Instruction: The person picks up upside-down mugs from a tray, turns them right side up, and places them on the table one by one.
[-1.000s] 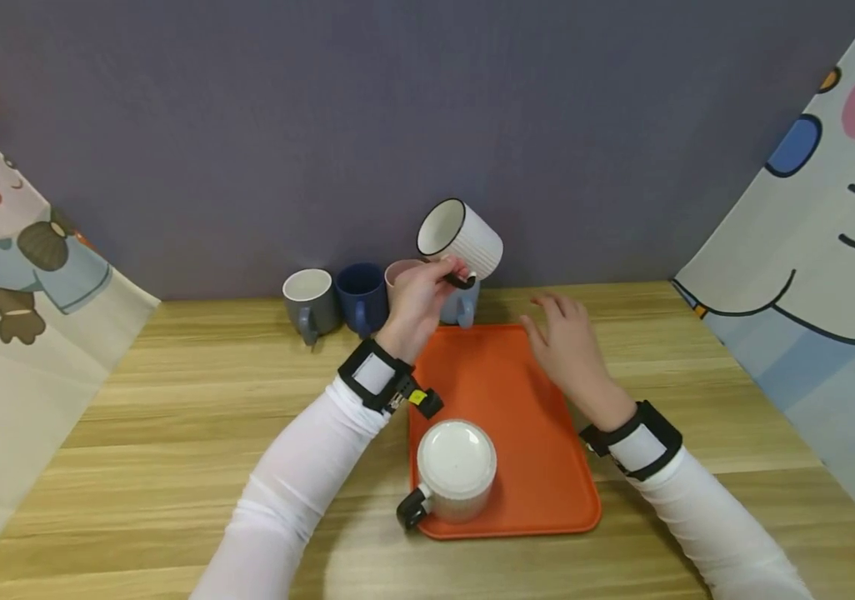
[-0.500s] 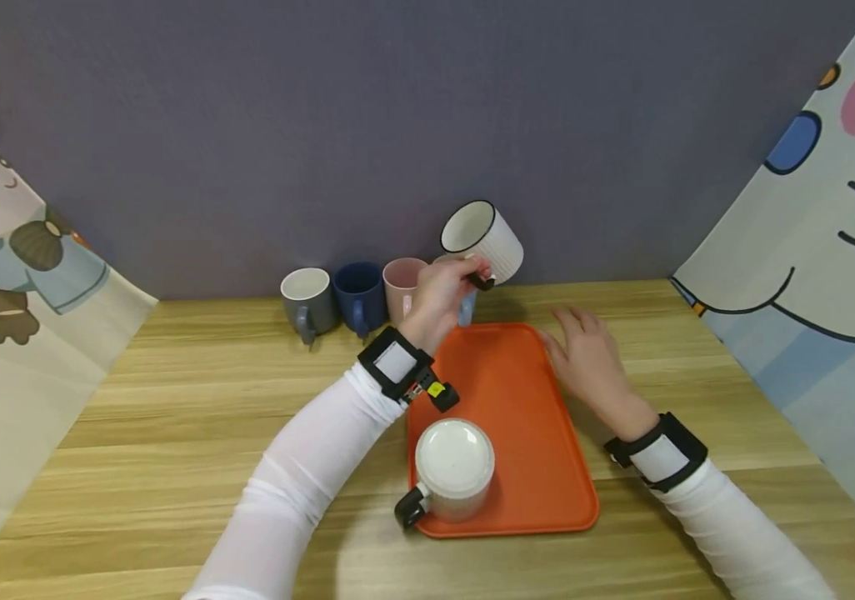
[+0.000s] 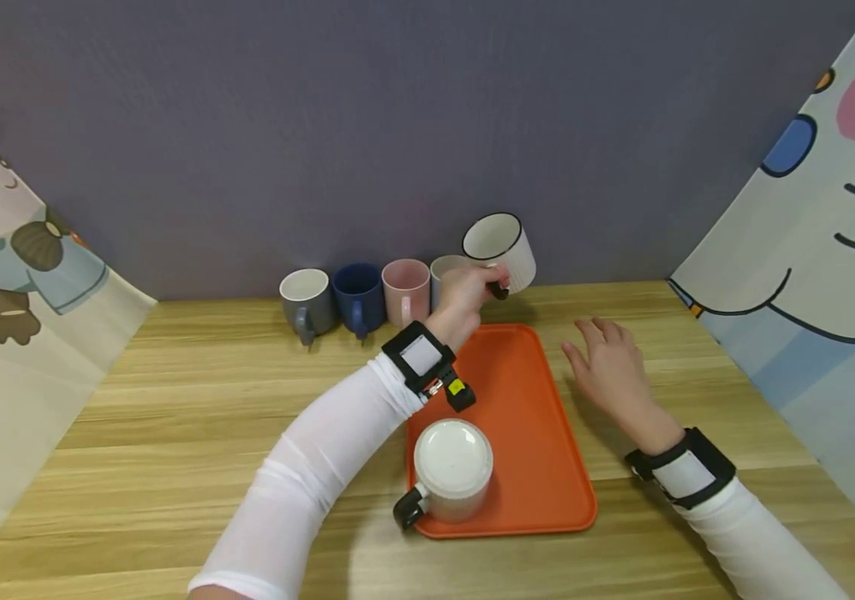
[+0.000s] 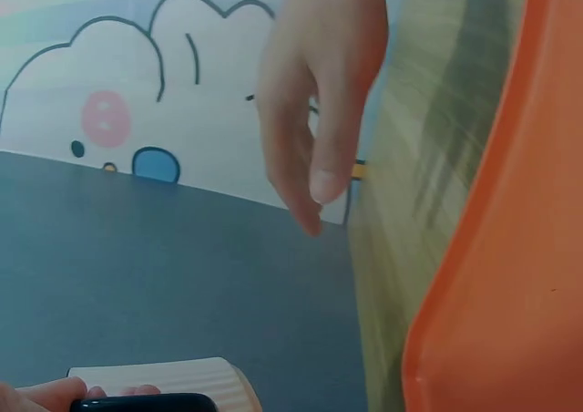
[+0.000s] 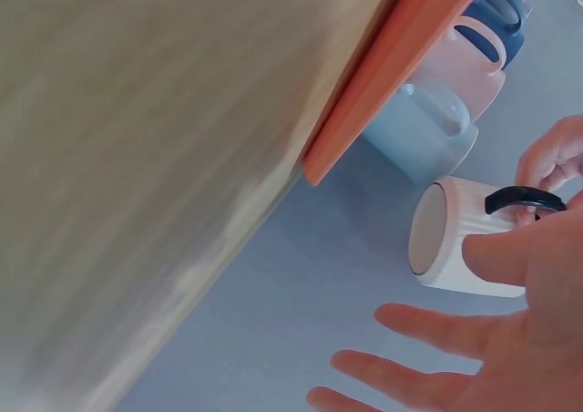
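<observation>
My left hand [image 3: 465,293] grips the black handle of a white ribbed mug [image 3: 521,260] with a dark rim. Raised above the far end of the table, the mug tilts with its mouth toward the upper left. In the right wrist view, fingers of the left hand [image 5: 551,161] curl at the black handle [image 5: 524,196]. My right hand [image 3: 611,371] holds nothing; its fingers are spread, right of the orange tray [image 3: 540,467]. A second pale mug [image 3: 453,458] stands upside down on the tray's near left corner, its black handle jutting past the edge.
Along the grey back wall [image 3: 247,167] stand a grey mug [image 3: 307,308], a dark blue mug [image 3: 360,307], a pink mug [image 3: 407,287] and a light blue mug [image 3: 448,267], the last partly hidden by the left hand. Printed cloths [image 3: 810,250] flank the wooden table [image 3: 172,433].
The left hand has carried the white mug rightward, lowering it slightly and turning it more upright. My right hand has drawn away to the right and nearer. The pink mug is now uncovered.
</observation>
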